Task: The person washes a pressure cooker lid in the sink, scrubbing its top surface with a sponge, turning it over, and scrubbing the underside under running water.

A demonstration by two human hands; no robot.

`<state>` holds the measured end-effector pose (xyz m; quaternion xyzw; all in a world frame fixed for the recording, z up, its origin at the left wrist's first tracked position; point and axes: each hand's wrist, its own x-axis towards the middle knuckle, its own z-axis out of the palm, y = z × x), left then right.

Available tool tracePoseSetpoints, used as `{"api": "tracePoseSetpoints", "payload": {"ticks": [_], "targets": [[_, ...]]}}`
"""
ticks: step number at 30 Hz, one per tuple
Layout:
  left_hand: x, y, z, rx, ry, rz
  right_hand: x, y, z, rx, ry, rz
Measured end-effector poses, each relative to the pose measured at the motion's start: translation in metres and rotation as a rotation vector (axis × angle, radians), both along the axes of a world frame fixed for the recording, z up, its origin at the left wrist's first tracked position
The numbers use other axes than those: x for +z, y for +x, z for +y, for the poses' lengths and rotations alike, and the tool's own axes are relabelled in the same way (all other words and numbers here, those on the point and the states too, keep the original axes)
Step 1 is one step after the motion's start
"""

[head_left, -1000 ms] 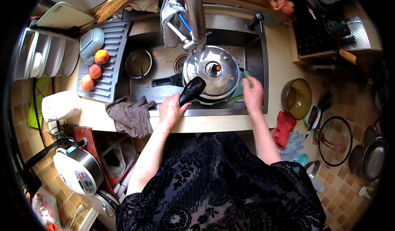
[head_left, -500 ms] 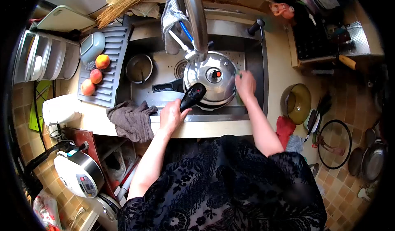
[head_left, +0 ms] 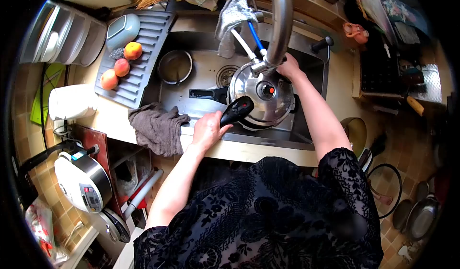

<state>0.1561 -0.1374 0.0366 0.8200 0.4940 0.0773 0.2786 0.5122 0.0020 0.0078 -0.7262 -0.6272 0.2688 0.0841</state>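
Observation:
In the sink [head_left: 200,67] stands a steel pressure cooker [head_left: 278,107] with a shiny lid, an orange-tipped valve and a long black handle [head_left: 238,110]. My left hand [head_left: 207,131] is closed round the end of that handle. Behind the faucet's base, at the far right side of the lid, is my right hand [head_left: 289,67]; its fingers are partly hidden by the faucet [head_left: 281,25], and what they hold cannot be made out. A grey cloth [head_left: 235,17] hangs on the faucet beside a blue and white stick.
A small pan [head_left: 175,68] lies in the sink's left part. Peaches [head_left: 109,79] and a glass container [head_left: 123,31] rest on a grey drying rack [head_left: 143,53]. A brown towel [head_left: 158,129] drapes over the counter's front edge. At right stands an amber bowl [head_left: 355,131].
My right hand has moved from the lid's right side farther back, behind the faucet. My left hand keeps the handle. The whole view has shifted and tilted slightly.

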Motion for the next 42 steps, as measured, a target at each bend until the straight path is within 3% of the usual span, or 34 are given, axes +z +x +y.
{"api": "tracePoseSetpoints", "payload": {"ticks": [3, 5, 6, 7, 10, 12, 15, 18, 19, 20, 22, 24, 27, 33, 36, 37, 39, 41, 42], "targets": [[-0.002, 0.0, -0.002, 0.017, 0.021, -0.019, -0.042, -0.024, 0.032, 0.215, 0.01, -0.021], [-0.006, -0.001, -0.004, 0.04, 0.023, -0.017, -0.048, -0.049, 0.018, 0.216, 0.271, 0.15], [-0.007, -0.001, -0.005, 0.05, 0.039, -0.008, -0.046, -0.062, 0.017, 0.411, 0.348, -0.079], [-0.009, -0.002, -0.006, 0.058, 0.055, -0.01, -0.035, -0.073, 0.006, 0.368, 0.273, -0.089], [-0.013, -0.001, -0.009, 0.08, 0.088, -0.02, -0.034, -0.095, -0.022, 0.527, 0.354, 0.025], [-0.012, 0.001, -0.011, 0.089, 0.07, -0.004, 0.014, -0.126, -0.043, 0.712, 0.422, -0.084], [-0.007, -0.001, -0.009, 0.094, 0.096, 0.006, 0.02, -0.129, -0.037, 0.652, 0.096, -0.062], [-0.009, 0.001, -0.01, 0.099, 0.11, 0.002, -0.033, -0.088, -0.011, 0.683, 0.403, -0.203], [-0.01, 0.001, -0.01, 0.103, 0.11, 0.001, -0.027, -0.081, -0.002, 0.533, 0.46, -0.138], [-0.01, 0.001, -0.01, 0.103, 0.121, -0.008, -0.076, -0.051, 0.014, 0.451, 0.407, -0.189], [-0.011, -0.001, -0.012, 0.097, 0.139, -0.026, -0.098, -0.011, 0.016, 0.279, 0.306, -0.132], [-0.011, -0.001, -0.013, 0.106, 0.128, -0.022, -0.041, 0.005, -0.001, 0.12, 0.162, -0.087], [-0.01, 0.0, -0.012, 0.122, 0.133, -0.045, -0.022, 0.033, -0.023, -0.001, 0.032, -0.178], [-0.016, -0.005, -0.008, 0.079, 0.124, -0.118, -0.009, 0.07, -0.049, 0.032, -0.232, -0.123], [-0.014, -0.006, -0.006, 0.067, 0.115, -0.121, -0.065, 0.08, -0.021, 0.041, 0.024, -0.08], [-0.012, -0.007, -0.007, 0.068, 0.118, -0.117, -0.091, 0.082, -0.011, 0.106, 0.214, -0.065], [-0.014, -0.008, -0.006, 0.061, 0.118, -0.121, -0.079, 0.042, 0.026, 0.155, 0.018, -0.073], [-0.015, -0.007, -0.007, 0.061, 0.127, -0.126, -0.046, -0.01, 0.035, 0.211, 0.086, -0.037], [-0.016, -0.006, -0.007, 0.067, 0.133, -0.125, -0.015, -0.046, 0.031, 0.246, 0.061, -0.151]]}}
